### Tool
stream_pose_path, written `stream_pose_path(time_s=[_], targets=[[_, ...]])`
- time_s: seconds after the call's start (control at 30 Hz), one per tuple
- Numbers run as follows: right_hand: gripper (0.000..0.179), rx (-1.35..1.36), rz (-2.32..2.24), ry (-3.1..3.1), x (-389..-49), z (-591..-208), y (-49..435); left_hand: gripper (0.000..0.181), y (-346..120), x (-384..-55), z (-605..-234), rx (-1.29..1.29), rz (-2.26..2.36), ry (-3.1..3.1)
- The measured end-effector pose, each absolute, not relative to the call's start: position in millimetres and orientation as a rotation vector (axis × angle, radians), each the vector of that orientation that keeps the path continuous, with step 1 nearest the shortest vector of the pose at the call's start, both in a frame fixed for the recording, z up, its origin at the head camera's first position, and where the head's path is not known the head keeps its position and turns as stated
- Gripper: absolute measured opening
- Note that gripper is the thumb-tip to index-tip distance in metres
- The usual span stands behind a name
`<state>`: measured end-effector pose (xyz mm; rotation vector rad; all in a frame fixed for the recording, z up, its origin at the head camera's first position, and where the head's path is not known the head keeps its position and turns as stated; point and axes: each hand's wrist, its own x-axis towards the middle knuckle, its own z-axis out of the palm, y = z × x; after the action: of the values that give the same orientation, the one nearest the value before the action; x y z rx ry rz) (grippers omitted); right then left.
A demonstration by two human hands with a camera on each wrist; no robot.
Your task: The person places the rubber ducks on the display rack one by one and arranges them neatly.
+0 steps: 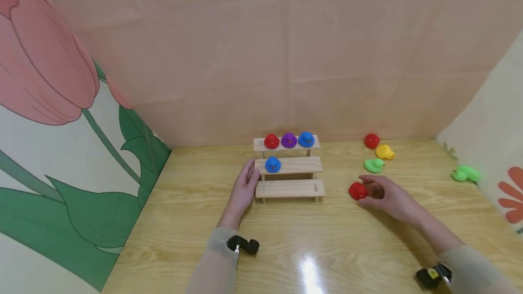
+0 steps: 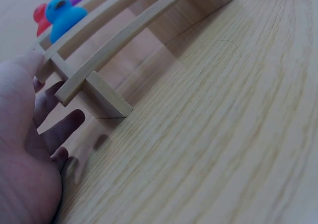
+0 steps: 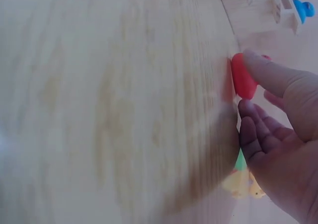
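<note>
A small wooden three-step shelf (image 1: 290, 188) stands on the table. A red duck (image 1: 271, 141), a purple duck (image 1: 288, 140) and a blue duck (image 1: 306, 139) sit on its top step. Another blue duck (image 1: 273, 164) is at the left of the middle step; the bottom step holds nothing. My left hand (image 1: 244, 185) rests against the shelf's left end, fingers loosely extended beside the steps (image 2: 99, 60). To the right of the shelf, my right hand (image 1: 388, 196) pinches a red duck (image 1: 357, 191) between thumb and fingers, low at the tabletop.
Behind my right hand lie a green duck (image 1: 373, 165), a yellow duck (image 1: 385, 152) and a red duck (image 1: 371, 141). Another green duck (image 1: 466, 173) is by the right wall. A pinkish cloth backdrop (image 1: 286, 58) closes off the table's (image 1: 196, 167) far edge.
</note>
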<state>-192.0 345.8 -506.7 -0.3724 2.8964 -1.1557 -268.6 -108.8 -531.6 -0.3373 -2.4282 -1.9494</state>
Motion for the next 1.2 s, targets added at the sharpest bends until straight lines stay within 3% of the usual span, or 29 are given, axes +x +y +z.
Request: stream_pose_path(time_s=[0.53,1.2], targets=[[0.067,-0.316,-1.111,2.908,-198,-506,332,0.065,-108,-270,-530,-0.342,-1.966,-2.413],[0.062,-0.374,-1.384,2.856,-206,-465,276,0.067,-109,-270,-531,-0.339,-1.957,-2.420]])
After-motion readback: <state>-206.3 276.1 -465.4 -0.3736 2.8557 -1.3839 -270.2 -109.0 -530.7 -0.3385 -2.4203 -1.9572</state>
